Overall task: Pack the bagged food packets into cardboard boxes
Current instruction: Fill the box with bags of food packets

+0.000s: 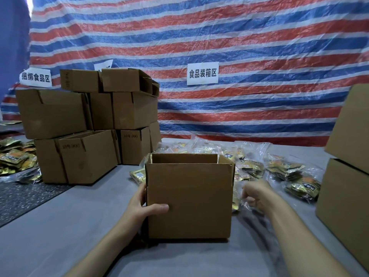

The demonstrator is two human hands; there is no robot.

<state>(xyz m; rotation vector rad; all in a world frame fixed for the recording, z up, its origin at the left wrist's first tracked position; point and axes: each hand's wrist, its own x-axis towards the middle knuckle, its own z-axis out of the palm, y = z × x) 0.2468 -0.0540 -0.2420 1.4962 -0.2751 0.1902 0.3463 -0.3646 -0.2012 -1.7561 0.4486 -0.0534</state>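
A plain brown cardboard box (189, 196) stands upright with its top flaps open in the middle of the grey table (60, 236), close to the person. The left hand (143, 206) grips the box's near left corner, thumb (159, 207) pressed flat across the front face and fingers wrapped round the left side. The right hand (257, 194) is just beside the box's right side, its fingers curled against a clear plastic bag of gold and dark food packets (238, 198); motion blur makes it impossible to tell whether the bag is actually pinched. More clear bags of the same packets (279, 168) lie heaped behind and to the right of the box. Stacked closed cardboard boxes (79, 124) stand at the left and two more (345, 196) at the right edge. A red, white and blue striped tarpaulin (239, 37) hangs behind, bearing a white paper sign (202, 73).
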